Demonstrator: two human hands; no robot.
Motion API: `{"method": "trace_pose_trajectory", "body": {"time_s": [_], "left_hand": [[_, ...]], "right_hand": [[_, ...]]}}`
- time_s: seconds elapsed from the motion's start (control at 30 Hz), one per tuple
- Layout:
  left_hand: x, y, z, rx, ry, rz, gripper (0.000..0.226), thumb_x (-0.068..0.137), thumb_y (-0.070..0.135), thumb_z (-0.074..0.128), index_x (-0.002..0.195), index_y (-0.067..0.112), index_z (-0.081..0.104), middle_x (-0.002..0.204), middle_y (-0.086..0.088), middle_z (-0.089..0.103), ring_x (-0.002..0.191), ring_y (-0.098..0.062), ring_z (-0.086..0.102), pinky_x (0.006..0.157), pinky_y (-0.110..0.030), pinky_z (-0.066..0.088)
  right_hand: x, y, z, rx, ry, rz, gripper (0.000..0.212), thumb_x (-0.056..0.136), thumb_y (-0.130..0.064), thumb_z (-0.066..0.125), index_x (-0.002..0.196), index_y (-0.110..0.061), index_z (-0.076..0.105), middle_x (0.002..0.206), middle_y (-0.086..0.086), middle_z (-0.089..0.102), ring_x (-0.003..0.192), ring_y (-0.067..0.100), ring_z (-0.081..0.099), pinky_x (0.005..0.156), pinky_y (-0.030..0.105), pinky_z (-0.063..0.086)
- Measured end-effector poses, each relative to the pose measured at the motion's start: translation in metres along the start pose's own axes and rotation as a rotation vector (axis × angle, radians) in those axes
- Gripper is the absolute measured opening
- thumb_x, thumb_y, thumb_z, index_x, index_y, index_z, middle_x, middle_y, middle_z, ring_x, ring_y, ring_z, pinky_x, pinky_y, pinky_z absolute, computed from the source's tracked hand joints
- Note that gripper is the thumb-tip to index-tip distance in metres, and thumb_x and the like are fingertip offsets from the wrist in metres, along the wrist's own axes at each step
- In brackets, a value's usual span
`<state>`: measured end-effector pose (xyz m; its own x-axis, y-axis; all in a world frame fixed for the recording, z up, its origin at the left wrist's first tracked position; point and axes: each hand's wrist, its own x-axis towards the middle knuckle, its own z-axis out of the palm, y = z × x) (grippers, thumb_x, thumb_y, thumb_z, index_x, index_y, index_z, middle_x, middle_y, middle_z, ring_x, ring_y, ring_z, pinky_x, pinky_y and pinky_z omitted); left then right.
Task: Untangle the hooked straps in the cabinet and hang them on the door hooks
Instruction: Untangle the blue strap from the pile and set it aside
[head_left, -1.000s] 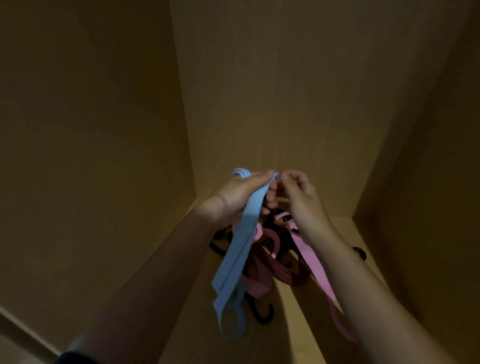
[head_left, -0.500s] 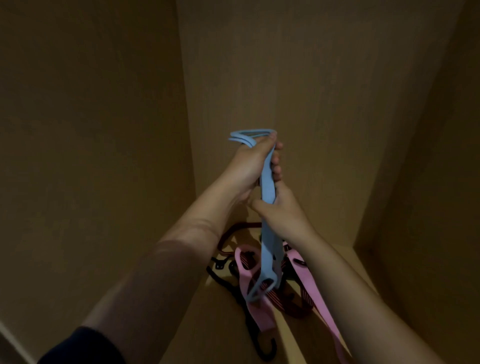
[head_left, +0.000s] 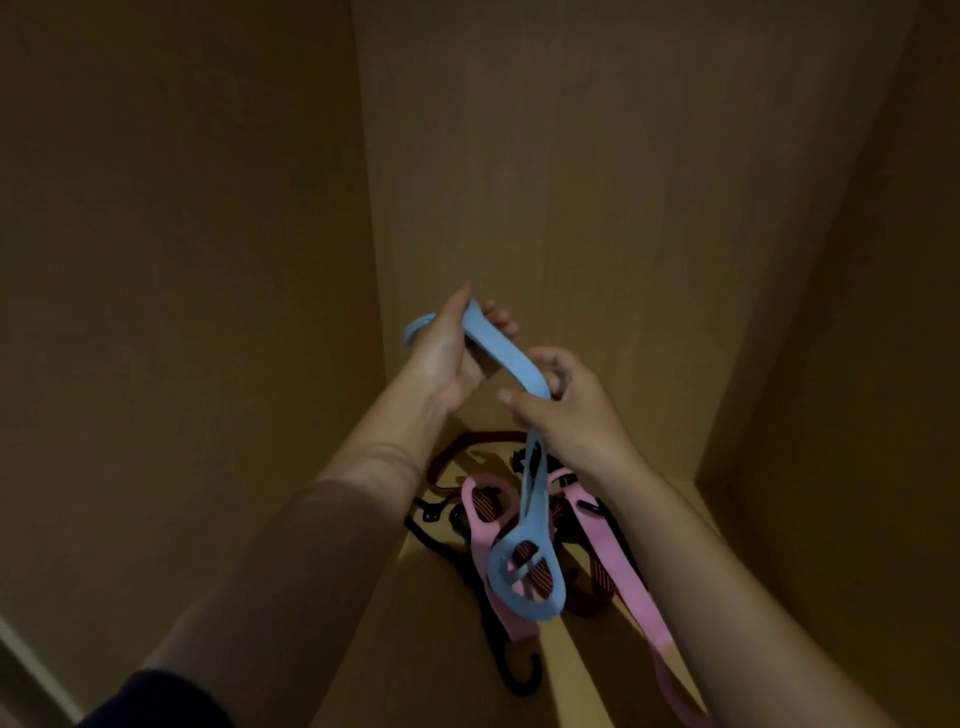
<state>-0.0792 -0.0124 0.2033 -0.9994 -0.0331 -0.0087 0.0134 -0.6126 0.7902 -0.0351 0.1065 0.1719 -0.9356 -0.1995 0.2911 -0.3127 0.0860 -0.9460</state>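
Head view, only one. Inside the cabinet (head_left: 597, 182), dim light. Left hand (head_left: 447, 358) is up near the back wall, fist wrapped round the top end of the blue strap (head_left: 506, 358); its upper loop sticks out past the knuckles on the left. Right hand (head_left: 569, 410) sits just below and to the right, thumb and fingers pinching the same strap mid-length, w/ the band running diagonally between the two hands. Below the right hand the strap hangs free and ends in a loop w/ cut-outs, dangling over the pile (head_left: 519, 519) on the cabinet floor toward the back. Can't tell if that loop touches the pile or is clear of it.

Pile: two pink straps (head_left: 618, 566), a dark red striped one, black cords w/ hooks, all overlapped.

Handling, my guess: the blue strap looks light, soft, floppy, prob. a bit stretchy, so it bends wherever gripped and won't slip much. Best hold is near an end loop, feeding the free loop up and out so cut-outs don't snag a black hook.

Door hooks not in view.
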Motion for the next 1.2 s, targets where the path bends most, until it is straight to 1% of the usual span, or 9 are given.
{"method": "trace_pose_trajectory", "body": {"time_s": [0.1, 0.2, 0.4, 0.57, 0.67, 0.8, 0.9, 1.07, 1.2], "left_hand": [[-0.005, -0.019, -0.026, 0.060, -0.015, -0.147, 0.046, 0.092, 0.052, 0.038, 0.087, 0.010, 0.057, 0.073, -0.004, 0.067, 0.069, -0.015, 0.063, 0.058, -0.028, 0.052], [-0.013, -0.048, -0.052, 0.171, -0.064, -0.276, 0.057, 0.090, 0.061, 0.031, 0.102, 0.013, 0.061, 0.092, -0.006, 0.067, 0.080, -0.017, 0.065, 0.071, -0.031, 0.052], [-0.043, -0.070, -0.077, 0.401, -0.153, -0.445, 0.091, 0.078, 0.079, 0.012, 0.070, 0.009, 0.070, 0.062, -0.007, 0.066, 0.056, -0.018, 0.058, 0.057, -0.026, 0.041], [-0.060, -0.064, -0.088, 0.600, -0.221, -0.188, 0.070, 0.074, 0.077, 0.025, 0.068, 0.012, 0.049, 0.068, -0.011, 0.044, 0.061, -0.019, 0.046, 0.061, -0.025, 0.041], [-0.065, -0.061, -0.092, 0.618, -0.181, -0.048, 0.062, 0.077, 0.075, 0.036, 0.079, 0.023, 0.070, 0.079, -0.006, 0.065, 0.079, -0.025, 0.059, 0.073, -0.033, 0.045], [-0.074, -0.058, -0.086, 0.720, -0.170, 0.092, 0.053, 0.082, 0.072, 0.027, 0.081, 0.041, 0.070, 0.091, -0.008, 0.069, 0.091, -0.026, 0.065, 0.082, -0.041, 0.049], [-0.076, -0.059, -0.083, 0.805, -0.088, 0.213, 0.051, 0.084, 0.068, 0.029, 0.083, 0.034, 0.067, 0.084, 0.000, 0.070, 0.080, -0.011, 0.065, 0.074, -0.029, 0.049], [-0.078, -0.060, -0.089, 0.913, -0.170, 0.393, 0.067, 0.079, 0.054, 0.045, 0.073, -0.013, 0.053, 0.064, -0.014, 0.049, 0.055, -0.015, 0.045, 0.054, -0.023, 0.037], [-0.081, -0.061, -0.090, 0.881, -0.215, 0.328, 0.038, 0.091, 0.029, 0.054, 0.082, -0.007, 0.060, 0.072, -0.011, 0.058, 0.061, -0.009, 0.055, 0.057, -0.015, 0.044]], "right_hand": [[-0.002, 0.000, 0.002, 0.112, 0.019, -0.001, 0.055, 0.081, -0.009, 0.067, 0.129, -0.019, 0.042, 0.067, -0.001, 0.051, 0.069, 0.013, 0.055, 0.078, 0.034, 0.051], [-0.007, -0.001, 0.008, 0.152, -0.032, 0.000, 0.029, 0.081, -0.009, 0.066, 0.105, -0.024, 0.058, 0.082, -0.001, 0.061, 0.073, 0.010, 0.061, 0.066, 0.022, 0.053], [-0.008, 0.007, 0.020, 0.003, -0.040, 0.005, 0.022, 0.080, -0.008, 0.068, 0.085, -0.028, 0.060, 0.079, -0.003, 0.061, 0.067, 0.007, 0.058, 0.058, 0.014, 0.047], [-0.011, 0.010, 0.025, 0.041, -0.065, 0.041, 0.019, 0.078, -0.008, 0.069, 0.091, -0.020, 0.062, 0.082, 0.004, 0.063, 0.069, 0.012, 0.060, 0.057, 0.016, 0.047], [-0.011, 0.009, 0.030, 0.204, -0.122, 0.120, 0.019, 0.077, -0.007, 0.070, 0.092, -0.016, 0.064, 0.076, 0.001, 0.067, 0.063, 0.009, 0.063, 0.055, 0.019, 0.051], [-0.008, 0.012, 0.034, 0.303, -0.121, 0.144, 0.015, 0.078, -0.006, 0.068, 0.088, -0.016, 0.064, 0.061, -0.005, 0.065, 0.067, 0.016, 0.062, 0.062, 0.030, 0.048], [-0.007, 0.010, 0.034, 0.342, -0.131, 0.135, 0.015, 0.079, -0.005, 0.067, 0.088, -0.016, 0.063, 0.056, -0.008, 0.065, 0.064, 0.014, 0.062, 0.063, 0.030, 0.050], [-0.008, 0.009, 0.034, 0.329, -0.146, 0.138, 0.015, 0.081, -0.004, 0.065, 0.088, -0.016, 0.062, 0.053, -0.010, 0.064, 0.053, 0.003, 0.061, 0.051, 0.019, 0.048], [-0.008, 0.011, 0.037, 0.309, -0.089, 0.158, 0.013, 0.081, -0.008, 0.066, 0.088, -0.018, 0.063, 0.065, -0.005, 0.062, 0.063, 0.010, 0.060, 0.057, 0.025, 0.048]]}}
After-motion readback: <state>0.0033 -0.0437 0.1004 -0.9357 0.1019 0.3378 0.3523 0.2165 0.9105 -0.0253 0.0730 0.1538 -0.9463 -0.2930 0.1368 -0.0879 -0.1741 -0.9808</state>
